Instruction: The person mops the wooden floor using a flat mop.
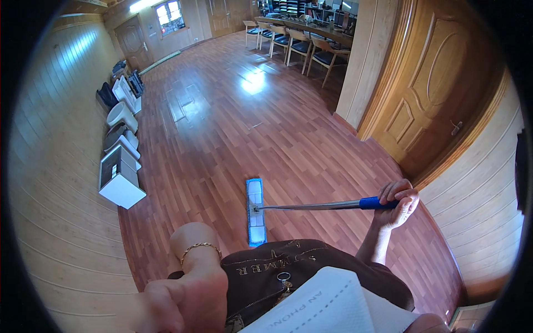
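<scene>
My right hand (398, 203) is closed around the blue grip of a flat mop (311, 206). The mop's silver pole runs left to a flat head with a blue-fringed pad (256, 227), which lies on the wood-plank floor (205, 166) in front of me. At the lower left my left hand (186, 299) is raised close to the camera, with a gold bracelet on its wrist. It is away from the mop, and its fingers are blurred and partly out of the picture.
Along the left wall stand a white box-shaped cabinet (123, 188) and several white and dark items. Wooden chairs (300, 47) line a long desk at the far right. A closed wooden door (433, 83) is on the right. A white printed sheet-like piece (327, 302) covers the bottom.
</scene>
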`<action>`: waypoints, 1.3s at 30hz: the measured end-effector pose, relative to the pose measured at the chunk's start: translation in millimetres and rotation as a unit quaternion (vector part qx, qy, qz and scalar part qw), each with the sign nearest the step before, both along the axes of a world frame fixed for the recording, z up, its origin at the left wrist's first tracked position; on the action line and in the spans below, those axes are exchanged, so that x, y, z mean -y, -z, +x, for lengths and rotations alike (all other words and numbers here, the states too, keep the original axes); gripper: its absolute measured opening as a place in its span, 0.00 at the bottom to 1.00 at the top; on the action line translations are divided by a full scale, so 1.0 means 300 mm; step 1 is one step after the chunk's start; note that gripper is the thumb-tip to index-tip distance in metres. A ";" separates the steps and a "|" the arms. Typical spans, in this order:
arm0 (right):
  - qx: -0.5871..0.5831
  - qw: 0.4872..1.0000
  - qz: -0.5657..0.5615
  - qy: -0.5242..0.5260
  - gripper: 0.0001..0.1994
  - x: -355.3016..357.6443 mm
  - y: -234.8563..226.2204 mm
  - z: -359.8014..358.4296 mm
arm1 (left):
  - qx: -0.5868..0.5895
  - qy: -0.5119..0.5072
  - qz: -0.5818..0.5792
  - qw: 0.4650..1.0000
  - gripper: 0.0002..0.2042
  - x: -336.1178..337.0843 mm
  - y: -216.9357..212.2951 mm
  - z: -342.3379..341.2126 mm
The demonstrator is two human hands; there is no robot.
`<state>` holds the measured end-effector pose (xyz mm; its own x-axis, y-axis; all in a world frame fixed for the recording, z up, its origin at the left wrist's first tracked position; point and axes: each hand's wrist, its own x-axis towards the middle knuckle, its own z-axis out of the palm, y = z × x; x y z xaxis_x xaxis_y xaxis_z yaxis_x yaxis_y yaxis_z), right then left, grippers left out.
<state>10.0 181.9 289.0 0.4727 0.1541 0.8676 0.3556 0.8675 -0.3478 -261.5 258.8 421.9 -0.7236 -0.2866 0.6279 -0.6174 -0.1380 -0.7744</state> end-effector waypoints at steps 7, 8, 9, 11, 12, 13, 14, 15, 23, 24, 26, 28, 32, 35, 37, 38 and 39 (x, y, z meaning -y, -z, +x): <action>0.040 0.999 -0.022 -0.005 0.16 0.001 -0.026 -0.034 | -0.015 0.027 0.032 0.999 0.17 -0.003 0.027 -0.020; 0.055 0.998 -0.023 -0.009 0.16 -0.008 -0.035 -0.041 | -0.031 0.034 0.045 0.998 0.17 -0.008 0.026 -0.032; 0.058 0.998 -0.020 -0.028 0.16 -0.013 -0.040 -0.057 | -0.028 0.027 0.046 0.998 0.17 0.014 0.027 -0.077; 0.059 0.998 -0.022 -0.022 0.17 -0.010 -0.033 -0.050 | -0.251 -0.015 -0.170 0.953 0.12 0.020 0.053 -0.139; 0.059 0.997 -0.019 -0.034 0.17 -0.015 -0.037 -0.066 | -0.350 -0.051 -0.274 0.894 0.09 0.036 0.053 -0.180; 0.060 0.997 -0.016 -0.045 0.17 -0.019 -0.040 -0.082 | -0.343 -0.054 -0.275 0.896 0.09 0.037 0.047 -0.200; 0.063 0.997 -0.013 -0.053 0.16 -0.023 -0.048 -0.102 | -0.392 -0.081 -0.289 0.869 0.14 0.035 0.040 -0.215; 0.068 0.997 -0.014 -0.047 0.16 -0.021 -0.049 -0.104 | -0.445 -0.090 -0.297 0.840 0.19 0.002 0.039 -0.208; 0.029 0.997 0.002 -0.072 0.16 -0.021 -0.041 -0.129 | -0.602 -0.182 -0.208 0.749 0.20 0.038 -0.087 -0.273; 0.031 0.997 0.001 -0.078 0.16 -0.025 -0.041 -0.134 | -0.601 -0.167 -0.231 0.747 0.19 0.048 -0.083 -0.282; 0.045 0.996 0.003 -0.077 0.16 -0.032 -0.043 -0.141 | -0.573 -0.151 -0.226 0.773 0.19 0.028 -0.053 -0.278; 0.047 0.996 0.001 -0.074 0.16 -0.031 -0.045 -0.135 | -0.549 -0.126 -0.214 0.798 0.18 0.030 -0.055 -0.261; 0.045 0.996 0.007 -0.074 0.16 -0.030 -0.040 -0.130 | -0.576 -0.177 -0.263 0.754 0.16 0.095 -0.084 -0.266; 0.037 0.997 0.005 -0.073 0.16 -0.026 -0.041 -0.137 | -0.591 -0.168 -0.264 0.743 0.15 0.086 -0.084 -0.267; 0.043 0.997 0.003 -0.062 0.16 -0.024 -0.036 -0.124 | -0.602 -0.156 -0.261 0.738 0.15 0.067 -0.084 -0.262; 0.049 0.997 0.002 -0.056 0.16 -0.020 -0.034 -0.117 | -0.608 -0.149 -0.258 0.736 0.14 0.053 -0.084 -0.258; 0.051 0.996 0.002 -0.067 0.16 -0.021 -0.038 -0.126 | -0.608 -0.155 -0.268 0.731 0.14 0.072 -0.084 -0.276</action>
<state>-27.7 188.3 300.5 0.3578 0.2064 0.9107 0.2695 0.9109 -0.3123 -344.4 237.1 447.2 0.5096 0.2046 0.8357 -0.6794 -0.5003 0.5368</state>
